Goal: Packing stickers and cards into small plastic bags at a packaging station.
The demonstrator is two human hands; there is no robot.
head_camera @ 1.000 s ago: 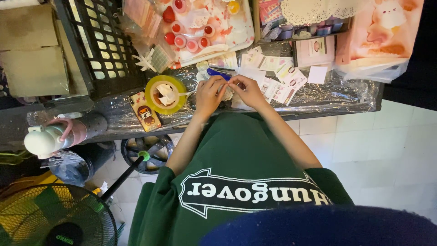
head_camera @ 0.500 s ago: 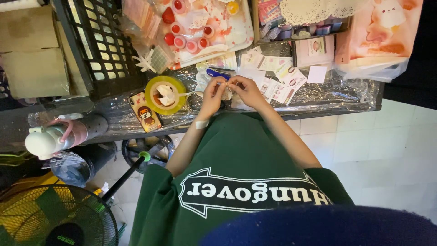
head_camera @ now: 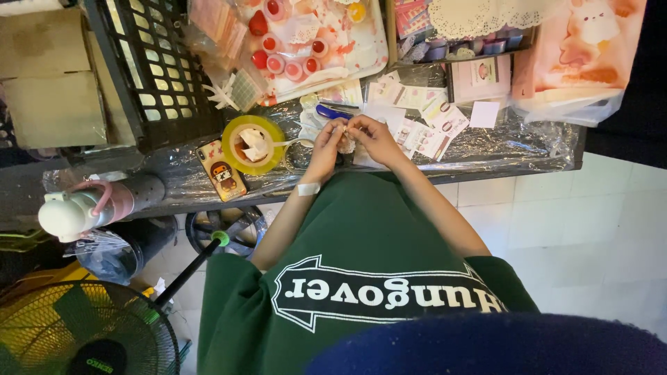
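We locate both hands at the near edge of the plastic-covered table, directly above the green shirt. The left hand and the right hand meet fingertip to fingertip, and both close on a small pale item pinched between them (its kind is too small to tell). A white adhesive strip sits on the left wrist. Just left of the left hand we find a yellow tape roll, and beside it a phone in a cartoon case. A blue-handled tool lies just beyond the fingers. Small printed cards spread to the right of the right hand. A black crate stands further left, and a pink-and-white bottle lies at the table's left end.
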